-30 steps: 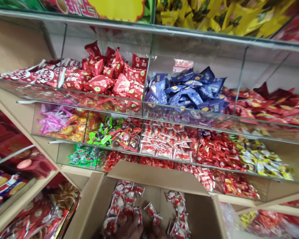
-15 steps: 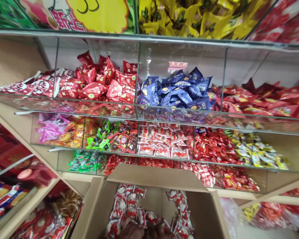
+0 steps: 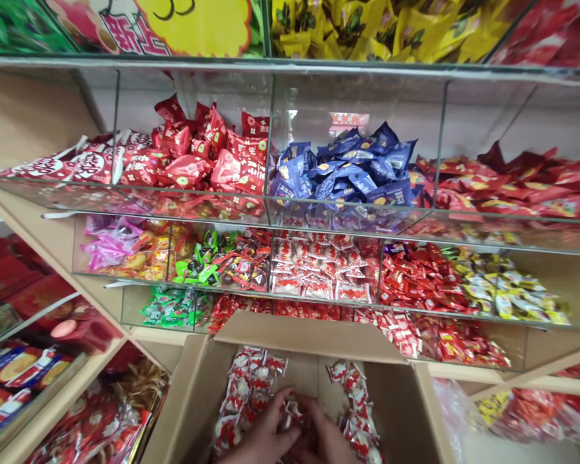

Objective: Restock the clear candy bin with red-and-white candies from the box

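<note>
An open cardboard box (image 3: 188, 399) stands at the bottom middle, its far flap tilted up toward the shelves. Inside lie rows of small red-and-white wrapped candies (image 3: 241, 386), with more along the right side. My left hand (image 3: 268, 430) and my right hand (image 3: 325, 433) meet over the middle of the box, fingers curled toward each other. Between them they grip a red-and-white wrapped candy (image 3: 292, 411); whether more are under the fingers is hidden.
Glass-fronted shelf bins rise behind the box, holding blue packets (image 3: 348, 164), red packets (image 3: 188, 145) and yellow packets (image 3: 391, 29). Matching red-and-white candies (image 3: 314, 264) fill one middle bin. Packaged goods (image 3: 19, 374) sit at left, plastic bags (image 3: 536, 412) at right.
My hands have come up from low in the box, where they were dark and mostly out of sight, and now show with a candy between them. The view has shifted slightly.
</note>
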{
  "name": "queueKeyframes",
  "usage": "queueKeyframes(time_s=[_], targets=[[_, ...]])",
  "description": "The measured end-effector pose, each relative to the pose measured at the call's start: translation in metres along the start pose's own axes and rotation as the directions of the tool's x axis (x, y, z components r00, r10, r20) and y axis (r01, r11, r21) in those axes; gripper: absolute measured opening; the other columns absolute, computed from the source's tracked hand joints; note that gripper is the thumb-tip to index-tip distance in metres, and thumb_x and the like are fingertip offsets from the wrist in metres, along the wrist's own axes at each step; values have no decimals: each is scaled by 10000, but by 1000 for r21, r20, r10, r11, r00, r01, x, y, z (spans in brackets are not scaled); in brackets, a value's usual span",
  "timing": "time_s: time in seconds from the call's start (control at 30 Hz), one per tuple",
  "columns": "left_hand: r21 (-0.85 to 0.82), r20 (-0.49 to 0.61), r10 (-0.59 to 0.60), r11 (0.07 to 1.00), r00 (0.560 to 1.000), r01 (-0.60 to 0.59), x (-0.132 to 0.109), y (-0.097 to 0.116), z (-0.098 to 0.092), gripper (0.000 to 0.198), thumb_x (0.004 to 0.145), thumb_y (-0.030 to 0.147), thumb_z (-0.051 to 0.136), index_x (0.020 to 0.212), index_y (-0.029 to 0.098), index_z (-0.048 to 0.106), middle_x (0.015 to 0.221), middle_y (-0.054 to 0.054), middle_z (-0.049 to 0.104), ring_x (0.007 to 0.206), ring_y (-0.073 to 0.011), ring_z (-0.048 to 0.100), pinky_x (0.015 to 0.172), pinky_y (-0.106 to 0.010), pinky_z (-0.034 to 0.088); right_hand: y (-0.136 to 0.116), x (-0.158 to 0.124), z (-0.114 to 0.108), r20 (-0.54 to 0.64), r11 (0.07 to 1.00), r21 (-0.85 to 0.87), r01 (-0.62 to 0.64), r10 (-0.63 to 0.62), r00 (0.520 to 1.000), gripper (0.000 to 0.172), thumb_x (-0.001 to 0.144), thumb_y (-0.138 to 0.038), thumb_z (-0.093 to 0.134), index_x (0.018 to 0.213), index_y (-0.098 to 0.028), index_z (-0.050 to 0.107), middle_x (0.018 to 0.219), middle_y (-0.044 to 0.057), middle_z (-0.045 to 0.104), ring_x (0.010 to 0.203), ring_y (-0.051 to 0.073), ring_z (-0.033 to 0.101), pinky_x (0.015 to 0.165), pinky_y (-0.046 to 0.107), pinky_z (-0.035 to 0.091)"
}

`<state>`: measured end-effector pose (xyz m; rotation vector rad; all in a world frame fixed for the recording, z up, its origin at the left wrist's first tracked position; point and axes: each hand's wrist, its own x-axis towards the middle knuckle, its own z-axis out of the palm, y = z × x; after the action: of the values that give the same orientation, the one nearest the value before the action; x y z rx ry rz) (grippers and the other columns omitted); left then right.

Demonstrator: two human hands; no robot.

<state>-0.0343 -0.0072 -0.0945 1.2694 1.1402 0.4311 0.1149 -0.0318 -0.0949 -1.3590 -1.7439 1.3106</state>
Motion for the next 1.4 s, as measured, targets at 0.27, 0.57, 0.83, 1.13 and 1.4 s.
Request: queueKeyframes(time_s=[0.27,0.57,0.83,1.13,1.4], targets=[[143,135,1,989,991,-20,-12,39,-2,935,552,136,615,1349,263,141,817,22,572,685,-148,516,585,-236,356,-2,-2,-16,35,886,463,17,-37,999,351,703,-506,575,755,-165,638,797,54,613,772,185,573,704,290,421],[-225,-50,82,970,995,-91,-25,89,-9,359,633,320,674,935,176,547,796,1,591,681,-118,528,597,-220,393,-54,-14,-53,-356,850,526,39,178,918,369,720,-488,567,574,-163,472,459,-81,327,434,56,256,423,188,208],[-313,-214,115,933,970,-179,-28,113,-1,209,672,350,650,706,153,589,588,40,559,540,-83,475,539,-192,366,-80,-14,-60,-478,819,559,132,187,858,276,744,-435,568,727,-162,534,514,-69,392,452,65,311,432,189,256],[-303,-254,178,919,951,-253,-28,115,10,186,725,363,602,792,191,584,731,26,576,694,-106,513,639,-205,392,-77,-25,-62,-722,946,-127,299,-295,625,66,791,-191,532,827,-212,583,647,-15,554,567,115,507,533,232,416],[-728,-116,120,665,986,-167,-40,123,17,403,683,273,680,1043,209,510,801,8,621,782,-134,585,774,-288,421,-76,-38,-54,-504,802,-421,425,-596,625,429,727,-81,578,1103,-286,543,1085,75,496,985,203,510,764,327,467]])
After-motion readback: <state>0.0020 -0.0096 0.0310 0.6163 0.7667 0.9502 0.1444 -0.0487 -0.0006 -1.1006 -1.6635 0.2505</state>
